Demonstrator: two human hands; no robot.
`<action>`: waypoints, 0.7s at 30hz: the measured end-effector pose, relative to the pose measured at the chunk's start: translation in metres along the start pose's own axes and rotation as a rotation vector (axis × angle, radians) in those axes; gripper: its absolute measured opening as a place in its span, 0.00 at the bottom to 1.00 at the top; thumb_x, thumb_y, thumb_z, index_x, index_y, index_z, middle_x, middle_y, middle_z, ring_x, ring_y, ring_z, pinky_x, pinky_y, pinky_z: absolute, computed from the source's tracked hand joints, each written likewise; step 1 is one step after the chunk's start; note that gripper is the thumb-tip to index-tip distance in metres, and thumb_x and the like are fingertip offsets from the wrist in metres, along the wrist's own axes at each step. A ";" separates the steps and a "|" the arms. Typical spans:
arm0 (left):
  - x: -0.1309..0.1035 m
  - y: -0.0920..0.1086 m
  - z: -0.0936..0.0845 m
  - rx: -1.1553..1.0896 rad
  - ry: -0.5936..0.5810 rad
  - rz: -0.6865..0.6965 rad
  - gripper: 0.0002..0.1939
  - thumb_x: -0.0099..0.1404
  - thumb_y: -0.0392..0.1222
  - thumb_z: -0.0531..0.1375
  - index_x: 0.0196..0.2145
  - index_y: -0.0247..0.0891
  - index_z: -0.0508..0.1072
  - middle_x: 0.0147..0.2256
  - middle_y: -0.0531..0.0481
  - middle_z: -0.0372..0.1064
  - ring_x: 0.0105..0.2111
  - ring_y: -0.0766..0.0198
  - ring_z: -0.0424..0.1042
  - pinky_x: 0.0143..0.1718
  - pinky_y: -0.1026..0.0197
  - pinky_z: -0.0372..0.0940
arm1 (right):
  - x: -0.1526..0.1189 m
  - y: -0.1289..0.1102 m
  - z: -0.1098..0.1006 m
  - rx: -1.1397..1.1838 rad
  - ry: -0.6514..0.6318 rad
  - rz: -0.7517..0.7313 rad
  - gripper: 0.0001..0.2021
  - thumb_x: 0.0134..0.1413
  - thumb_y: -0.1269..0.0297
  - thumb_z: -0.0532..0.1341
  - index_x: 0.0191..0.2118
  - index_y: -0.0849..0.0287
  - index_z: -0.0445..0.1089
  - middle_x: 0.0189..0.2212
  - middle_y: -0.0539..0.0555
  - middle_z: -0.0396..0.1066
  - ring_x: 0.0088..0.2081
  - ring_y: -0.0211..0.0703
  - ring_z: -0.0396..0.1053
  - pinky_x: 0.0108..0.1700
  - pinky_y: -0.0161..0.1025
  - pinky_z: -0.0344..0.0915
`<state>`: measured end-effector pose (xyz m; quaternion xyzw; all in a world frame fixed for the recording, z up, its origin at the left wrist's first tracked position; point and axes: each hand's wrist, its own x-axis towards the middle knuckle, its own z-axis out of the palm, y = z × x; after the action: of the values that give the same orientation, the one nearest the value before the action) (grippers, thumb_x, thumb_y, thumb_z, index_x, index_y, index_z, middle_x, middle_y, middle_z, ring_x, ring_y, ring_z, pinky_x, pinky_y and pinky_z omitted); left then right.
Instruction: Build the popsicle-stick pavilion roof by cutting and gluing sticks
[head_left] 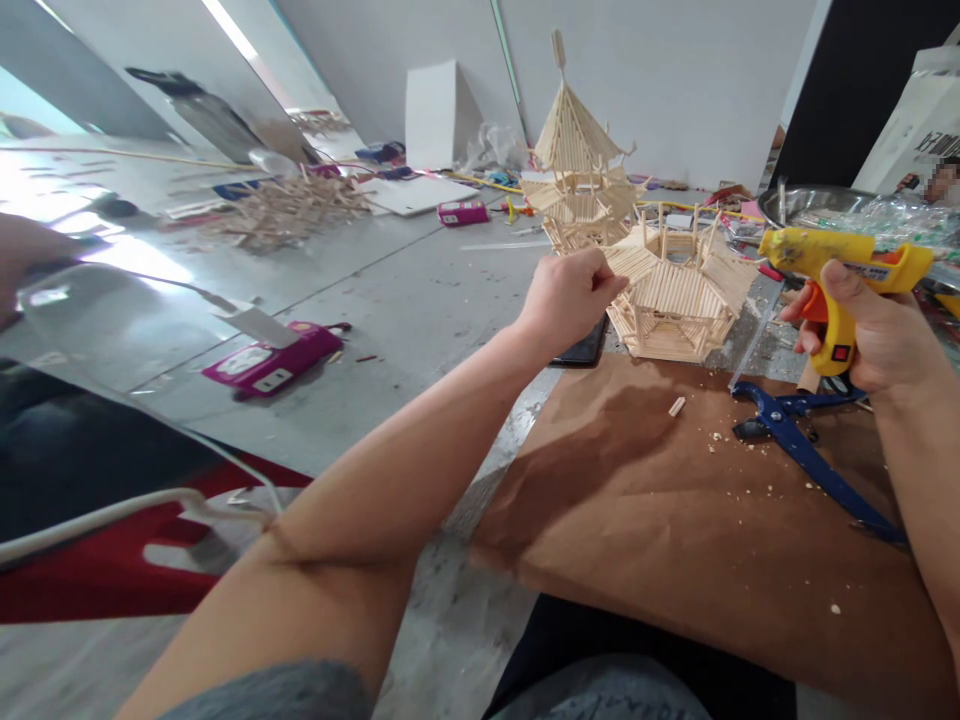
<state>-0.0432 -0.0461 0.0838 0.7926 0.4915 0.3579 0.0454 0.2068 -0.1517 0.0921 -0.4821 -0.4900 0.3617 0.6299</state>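
Note:
My left hand [574, 295] is closed at the left side of a low wooden-stick structure [679, 285] with a sloped roof; what its fingers hold, if anything, is hidden. My right hand [877, 320] grips a yellow hot glue gun [832, 270], its nozzle pointing left toward the structure's right side. Behind stands a taller stick tower [574, 140] with a pointed roof. Blue cutters [810, 455] lie on brown paper [637, 500] below the glue gun. A short stick piece [677, 406] rests on the paper in front of the structure.
A purple power strip [274, 358] with a white plug lies on the floor at left, a second one [463, 213] farther back. Loose sticks [281, 208] are heaped at back left. A metal bowl [817, 203] sits at back right. Another person's arm [34, 255] enters at far left.

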 end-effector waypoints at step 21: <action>0.010 0.009 -0.011 0.099 -0.138 0.017 0.08 0.52 0.42 0.57 0.19 0.36 0.68 0.17 0.55 0.57 0.25 0.68 0.61 0.33 0.63 0.55 | 0.000 -0.001 0.003 0.015 0.019 -0.004 0.13 0.39 0.53 0.66 0.26 0.57 0.70 0.19 0.51 0.68 0.16 0.35 0.61 0.15 0.35 0.55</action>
<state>-0.0407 -0.0454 0.1012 0.8209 0.4975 0.2779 0.0370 0.2041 -0.1518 0.0935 -0.4799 -0.4818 0.3596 0.6389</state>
